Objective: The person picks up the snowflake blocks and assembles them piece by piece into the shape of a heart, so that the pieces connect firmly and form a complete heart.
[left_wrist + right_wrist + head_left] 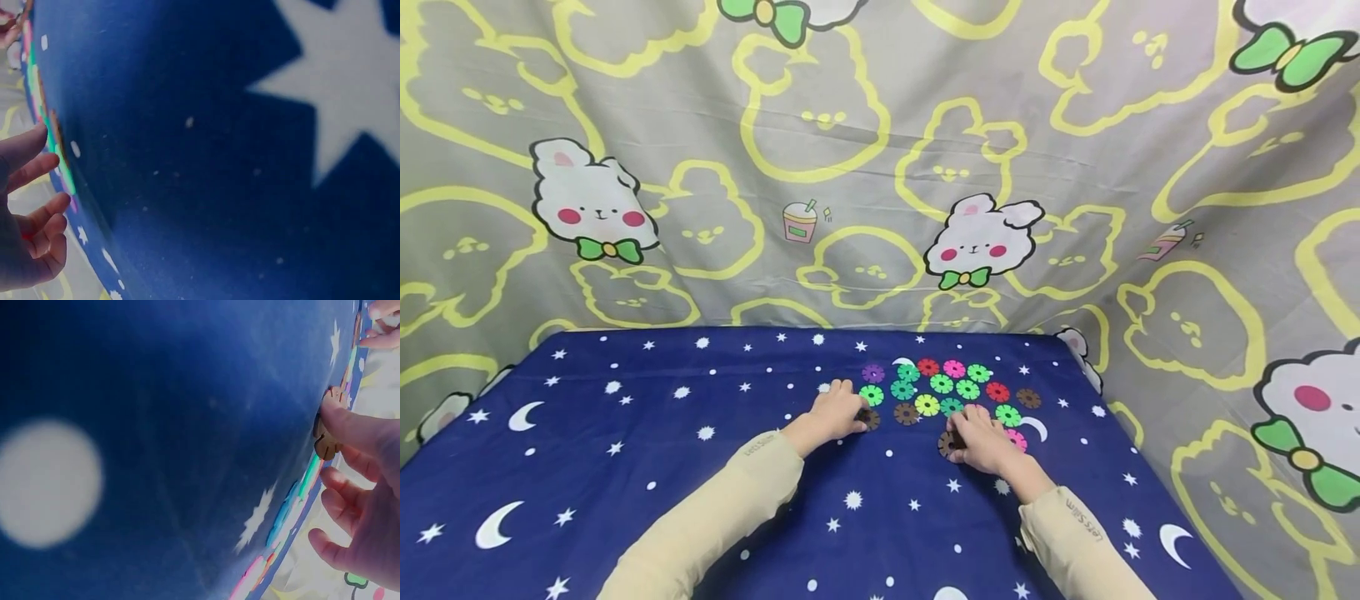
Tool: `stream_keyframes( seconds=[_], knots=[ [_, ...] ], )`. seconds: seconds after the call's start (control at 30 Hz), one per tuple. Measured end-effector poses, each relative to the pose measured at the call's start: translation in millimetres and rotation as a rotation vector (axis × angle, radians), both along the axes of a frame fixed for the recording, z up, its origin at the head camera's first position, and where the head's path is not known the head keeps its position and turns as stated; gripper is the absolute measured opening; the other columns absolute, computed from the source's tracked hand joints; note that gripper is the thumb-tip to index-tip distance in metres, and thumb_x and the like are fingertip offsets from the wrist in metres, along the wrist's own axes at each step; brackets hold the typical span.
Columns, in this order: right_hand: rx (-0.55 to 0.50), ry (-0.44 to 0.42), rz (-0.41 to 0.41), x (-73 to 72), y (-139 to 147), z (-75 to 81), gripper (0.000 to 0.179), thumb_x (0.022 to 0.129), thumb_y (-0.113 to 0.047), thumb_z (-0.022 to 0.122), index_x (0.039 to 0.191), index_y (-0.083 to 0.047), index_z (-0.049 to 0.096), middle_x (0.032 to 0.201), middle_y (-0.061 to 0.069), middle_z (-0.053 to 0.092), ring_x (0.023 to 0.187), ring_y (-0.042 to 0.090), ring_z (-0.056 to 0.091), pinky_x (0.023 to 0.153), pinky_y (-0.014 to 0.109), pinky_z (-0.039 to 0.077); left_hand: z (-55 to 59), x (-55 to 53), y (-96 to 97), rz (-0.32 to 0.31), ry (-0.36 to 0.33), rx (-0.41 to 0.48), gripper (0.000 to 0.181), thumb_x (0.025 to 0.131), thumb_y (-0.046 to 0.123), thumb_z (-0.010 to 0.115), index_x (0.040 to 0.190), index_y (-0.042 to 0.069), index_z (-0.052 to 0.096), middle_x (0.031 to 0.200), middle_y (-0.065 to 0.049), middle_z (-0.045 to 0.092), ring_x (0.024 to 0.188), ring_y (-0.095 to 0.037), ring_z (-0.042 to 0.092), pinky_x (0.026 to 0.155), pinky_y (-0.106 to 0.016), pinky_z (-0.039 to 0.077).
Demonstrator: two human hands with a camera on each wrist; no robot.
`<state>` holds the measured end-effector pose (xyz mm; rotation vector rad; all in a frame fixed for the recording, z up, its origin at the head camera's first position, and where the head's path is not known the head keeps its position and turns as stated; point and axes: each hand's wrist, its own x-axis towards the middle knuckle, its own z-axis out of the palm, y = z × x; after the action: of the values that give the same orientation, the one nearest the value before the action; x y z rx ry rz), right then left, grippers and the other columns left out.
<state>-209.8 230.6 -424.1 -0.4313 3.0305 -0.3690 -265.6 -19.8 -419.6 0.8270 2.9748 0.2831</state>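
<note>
Notched plastic building discs in many colours lie in loose rows toward the far side of the table. My right hand [985,440] pinches a brown disc [948,445] at the near edge of the group; in the right wrist view the thumb lies over this brown disc [327,446], which is tilted up. A pink disc [1017,440] shows partly behind that hand. At the group's left edge, my left hand [835,414] reaches over the cloth with fingers parted, its thumb beside another brown disc [871,419]. A green disc [871,396] lies just past its fingertips.
A dark blue cloth [700,467] with white stars and moons covers the table. Behind and to the right hangs a grey patterned curtain [865,200]. Farther discs include a purple disc [873,373], a yellow disc [927,406] and a red disc [997,392].
</note>
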Motion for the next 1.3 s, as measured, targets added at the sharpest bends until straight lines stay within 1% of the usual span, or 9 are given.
stream_keyframes(
  seconds=[0.13,0.23,0.37,0.5,0.63,0.83,0.93,1.1,1.3],
  knots=[
    [-0.026,-0.002,0.024,3.3,-2,0.1,0.029,0.074,-0.016,0.074,0.089,-0.015,0.05,0.081,-0.002,0.049,0.08,0.018,0.048,0.071,0.043,0.038,-2.4,1.5,4.0,0.007,-0.008,-0.041,0.026,0.081,0.03,0.068,0.101,0.013,0.068,0.093,-0.012,0.05,0.092,-0.028,0.045,0.07,-0.043,0.047],
    [-0.059,-0.02,0.054,6.0,-3,2.2,0.026,0.076,-0.009,0.071,0.089,-0.013,0.049,0.076,-0.003,0.049,0.07,0.014,0.048,0.064,0.037,0.039,-4.0,1.2,6.3,0.005,-0.018,-0.037,0.021,0.08,0.029,0.069,0.09,0.011,0.064,0.089,-0.01,0.049,0.089,-0.026,0.045,0.067,-0.04,0.046],
    [-0.095,-0.027,0.093,9.1,-4,4.7,0.025,0.078,-0.003,0.067,0.09,-0.012,0.047,0.073,-0.002,0.047,0.065,0.013,0.045,0.059,0.033,0.04,-6.5,1.5,6.6,-0.013,-0.055,-0.004,0.026,0.077,0.028,0.072,0.08,0.01,0.054,0.083,-0.007,0.044,0.083,-0.025,0.042,0.063,-0.038,0.044],
    [-0.171,-0.011,0.117,11.6,-3,6.0,0.023,0.08,-0.002,0.065,0.094,-0.009,0.048,0.07,-0.002,0.047,0.061,0.012,0.043,0.057,0.029,0.038,-7.8,4.8,4.5,-0.075,-0.085,0.093,0.029,0.077,0.02,0.073,0.086,0.009,0.048,0.079,-0.007,0.05,0.079,-0.025,0.05,0.065,-0.038,0.045],
    [-0.348,-0.015,0.134,14.1,-5,7.1,0.023,0.082,-0.001,0.063,0.101,-0.003,0.05,0.07,0.0,0.055,0.057,0.008,0.05,0.055,0.023,0.044,-4.6,10.9,2.0,-0.166,-0.082,0.229,0.025,0.078,0.013,0.071,0.091,0.007,0.051,0.08,-0.009,0.059,0.074,-0.022,0.057,0.066,-0.036,0.045],
    [-0.629,-0.006,0.091,20.5,-17,16.4,0.022,0.084,-0.004,0.063,0.105,0.0,0.057,0.061,0.004,0.058,0.052,0.017,0.06,0.051,0.023,0.048,12.4,21.0,-0.1,-0.238,-0.094,0.488,0.005,0.084,0.002,0.061,0.088,0.001,0.059,0.077,-0.007,0.059,0.061,-0.013,0.059,0.058,-0.024,0.047],
    [-0.775,-0.003,0.046,25.1,-25,25.1,0.027,0.085,-0.005,0.062,0.11,0.004,0.057,0.062,0.009,0.061,0.052,0.022,0.061,0.052,0.024,0.05,23.2,28.4,-0.5,-0.26,-0.11,0.599,0.007,0.087,-0.004,0.054,0.091,0.0,0.058,0.077,-0.008,0.058,0.058,-0.01,0.059,0.056,-0.02,0.047],
    [-1.019,-0.023,0.017,32.9,-40,40.4,0.032,0.086,0.001,0.058,0.115,0.012,0.051,0.068,0.02,0.063,0.052,0.012,0.061,0.053,0.029,0.052,41.6,44.0,1.0,-0.252,-0.073,0.708,0.012,0.086,-0.005,0.056,0.096,0.001,0.058,0.08,-0.009,0.062,0.063,-0.011,0.06,0.059,-0.02,0.047],
    [-1.146,-0.035,-0.032,39.7,-51,50.4,0.032,0.088,-0.001,0.056,0.118,0.01,0.05,0.067,0.007,0.065,0.054,0.007,0.06,0.055,0.025,0.051,54.0,59.0,2.1,-0.229,0.028,0.767,0.018,0.083,0.0,0.062,0.099,0.005,0.056,0.078,-0.006,0.066,0.063,-0.009,0.058,0.057,-0.019,0.046]
  ],
)
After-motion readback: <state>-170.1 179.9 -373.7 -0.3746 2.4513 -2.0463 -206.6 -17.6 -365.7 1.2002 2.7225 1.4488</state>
